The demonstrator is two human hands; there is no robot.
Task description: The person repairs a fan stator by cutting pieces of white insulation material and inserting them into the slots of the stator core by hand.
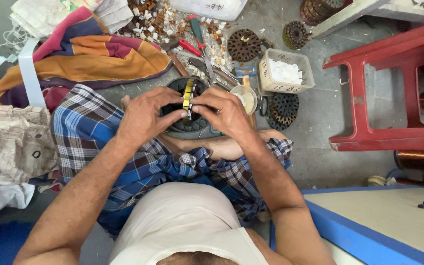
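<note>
A dark round motor core (188, 125) is held over the lap of a person seated on the floor (320, 113), just above the checked blue cloth (94, 132) on the legs. The left hand (145, 115) and the right hand (224, 113) are closed on it from either side. A narrow yellow strip (188, 94) is laid across the core's open middle, and it is pinched between the fingers of both hands, the left fingers (175, 116) near its lower end and the right ones at its side.

As a judgement, the work on this core is only partly done: the one strip is seen in place, and how much of the ring has been fitted cannot be told, since most of it is hidden by the hands.

Beyond the core, a red-handled screwdriver (197, 32), a small white bowl (245, 96), a plastic tub of white paper pieces (286, 71) and further toothed discs (244, 45) are spread on the floor. A red stool (369, 98) stands to the right, well apart.
</note>
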